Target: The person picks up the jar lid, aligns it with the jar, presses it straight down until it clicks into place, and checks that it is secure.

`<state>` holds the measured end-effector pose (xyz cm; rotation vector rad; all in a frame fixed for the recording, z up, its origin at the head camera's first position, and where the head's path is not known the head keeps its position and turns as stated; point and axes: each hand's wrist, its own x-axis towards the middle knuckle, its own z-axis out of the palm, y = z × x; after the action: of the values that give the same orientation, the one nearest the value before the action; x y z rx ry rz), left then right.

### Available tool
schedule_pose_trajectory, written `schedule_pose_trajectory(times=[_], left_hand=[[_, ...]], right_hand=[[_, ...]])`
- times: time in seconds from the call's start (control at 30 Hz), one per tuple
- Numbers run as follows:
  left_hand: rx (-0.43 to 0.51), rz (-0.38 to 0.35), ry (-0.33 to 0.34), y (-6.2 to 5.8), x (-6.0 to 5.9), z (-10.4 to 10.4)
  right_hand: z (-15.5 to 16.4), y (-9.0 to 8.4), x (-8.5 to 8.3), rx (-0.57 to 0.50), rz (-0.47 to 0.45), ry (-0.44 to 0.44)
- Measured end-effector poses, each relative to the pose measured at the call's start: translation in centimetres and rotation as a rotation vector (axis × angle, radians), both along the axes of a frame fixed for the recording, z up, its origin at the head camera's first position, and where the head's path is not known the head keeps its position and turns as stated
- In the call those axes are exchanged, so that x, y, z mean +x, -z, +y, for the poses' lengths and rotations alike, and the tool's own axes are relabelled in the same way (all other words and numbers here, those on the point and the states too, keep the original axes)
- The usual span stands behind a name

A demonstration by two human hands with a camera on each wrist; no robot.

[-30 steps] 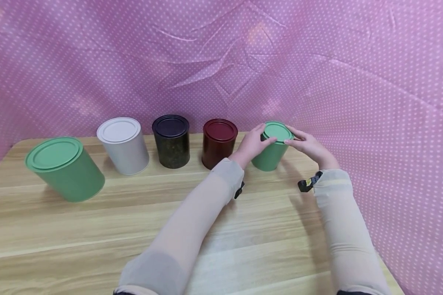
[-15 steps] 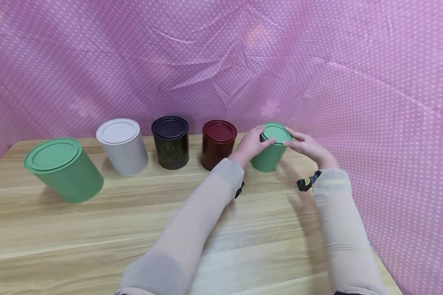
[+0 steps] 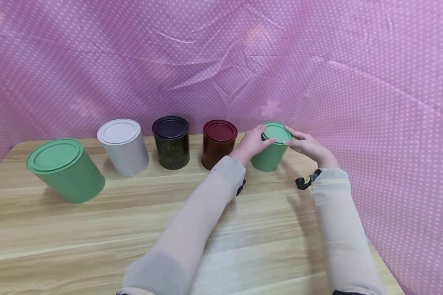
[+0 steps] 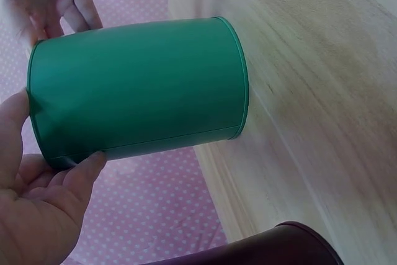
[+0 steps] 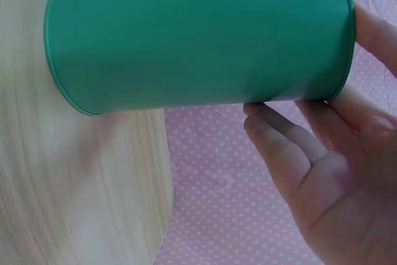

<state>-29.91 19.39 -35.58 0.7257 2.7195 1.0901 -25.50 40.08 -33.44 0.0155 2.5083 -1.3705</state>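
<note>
A green lidded can [image 3: 268, 157] stands upright near the table's back right edge. My left hand [image 3: 252, 141] holds its top from the left, thumb at the front of the rim; in the left wrist view, fingertips of the left hand [image 4: 46, 206] press the can's side below the rim. From the right, my right hand [image 3: 310, 146] grips the same rim, its thumb also at the front. In the right wrist view, fingers of the right hand [image 5: 329, 172] bend against the wall of the green can [image 5: 198, 41]. Its base is down at the wooden tabletop.
Left of the held can, a dark red can [image 3: 218, 149], a black can [image 3: 172, 147] and a white can [image 3: 127, 153] stand along the back edge. A larger green can [image 3: 74, 180] is at the far left. Pink dotted cloth [image 3: 221, 61] hangs behind the wooden table [image 3: 133, 229] and along its right side.
</note>
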Motion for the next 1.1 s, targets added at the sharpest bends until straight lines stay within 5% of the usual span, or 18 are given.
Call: schedule_pose_trajectory(times=[0.2,1.1], left_hand=[[-0.076,0.038,0.003,-0.43,0.24,0.12],[-0.001,0.038,-0.005,0.01,0.58,0.37]], right_hand=[[0.22,-0.25,0.17,0.033,-0.025,0.000],[0.19,0.13,0.53,-0.050,-0.009,-0.012]])
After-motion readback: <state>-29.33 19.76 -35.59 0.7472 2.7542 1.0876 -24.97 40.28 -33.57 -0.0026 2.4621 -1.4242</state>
